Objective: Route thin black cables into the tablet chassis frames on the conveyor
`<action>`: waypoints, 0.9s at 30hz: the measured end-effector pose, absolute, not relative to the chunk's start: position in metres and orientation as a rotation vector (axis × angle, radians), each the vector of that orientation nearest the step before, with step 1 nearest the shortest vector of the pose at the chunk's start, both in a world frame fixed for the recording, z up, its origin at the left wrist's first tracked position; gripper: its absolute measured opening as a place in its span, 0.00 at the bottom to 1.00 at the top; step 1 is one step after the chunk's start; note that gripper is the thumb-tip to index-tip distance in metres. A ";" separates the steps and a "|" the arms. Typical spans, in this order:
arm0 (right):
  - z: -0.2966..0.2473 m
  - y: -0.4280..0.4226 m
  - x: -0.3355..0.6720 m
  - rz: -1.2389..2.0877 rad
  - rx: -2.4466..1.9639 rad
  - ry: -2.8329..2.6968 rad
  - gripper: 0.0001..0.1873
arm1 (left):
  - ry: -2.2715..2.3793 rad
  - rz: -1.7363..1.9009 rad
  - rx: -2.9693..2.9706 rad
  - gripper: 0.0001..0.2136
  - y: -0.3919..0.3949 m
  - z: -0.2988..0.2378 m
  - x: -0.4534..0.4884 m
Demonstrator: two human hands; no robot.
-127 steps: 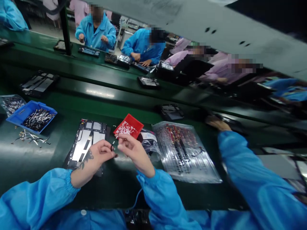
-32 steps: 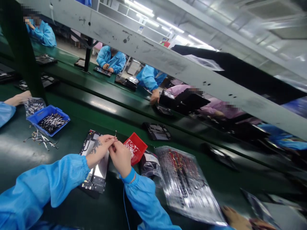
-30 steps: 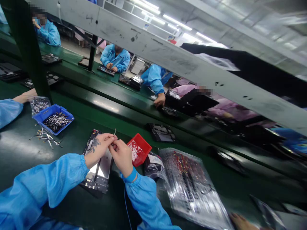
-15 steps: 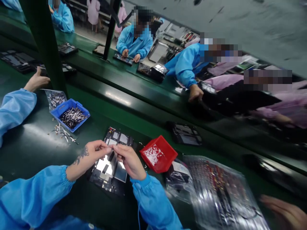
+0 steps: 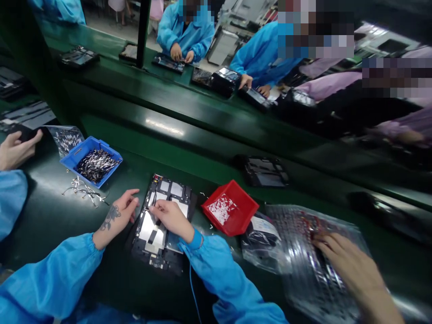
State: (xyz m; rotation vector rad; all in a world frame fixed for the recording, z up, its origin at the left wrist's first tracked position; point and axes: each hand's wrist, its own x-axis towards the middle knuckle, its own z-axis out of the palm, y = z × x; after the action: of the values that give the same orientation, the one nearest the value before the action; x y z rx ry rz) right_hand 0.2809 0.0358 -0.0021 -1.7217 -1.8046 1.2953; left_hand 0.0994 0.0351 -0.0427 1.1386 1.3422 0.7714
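While the right hand (image 5: 171, 220) has its fingers (image 5: 158, 208) pressed together on the tablet frame (image 5: 176, 189) on the bench (image 5: 199, 168), any held part hidden, the left hand (image 5: 117, 216) lies spread just beside it. Risk: pressure could flex the frame; white scraps (image 5: 203, 195) by the red tray (image 5: 231, 209) could stray inside.

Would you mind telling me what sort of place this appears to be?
It looks like an electronics assembly line: workers in blue smocks along a green workbench, a tablet frame in front of you, and a blue bin of small parts.
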 end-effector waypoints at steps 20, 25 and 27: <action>-0.005 0.030 0.271 0.996 -1.645 -1.887 0.06 | 1.293 0.611 1.226 0.19 0.035 -0.045 0.106; -0.015 0.030 0.271 1.144 -1.432 -1.640 0.03 | 1.357 0.639 1.354 0.13 0.034 -0.039 0.107; -0.017 0.031 0.275 1.129 -1.488 -1.601 0.03 | 1.350 0.646 1.405 0.09 0.033 -0.038 0.106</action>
State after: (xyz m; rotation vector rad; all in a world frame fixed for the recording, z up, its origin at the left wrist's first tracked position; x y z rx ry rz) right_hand 0.2746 0.0306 -0.0172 -1.4880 -1.6007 1.1286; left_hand 0.1063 0.0331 -0.0384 1.4045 1.3499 0.6464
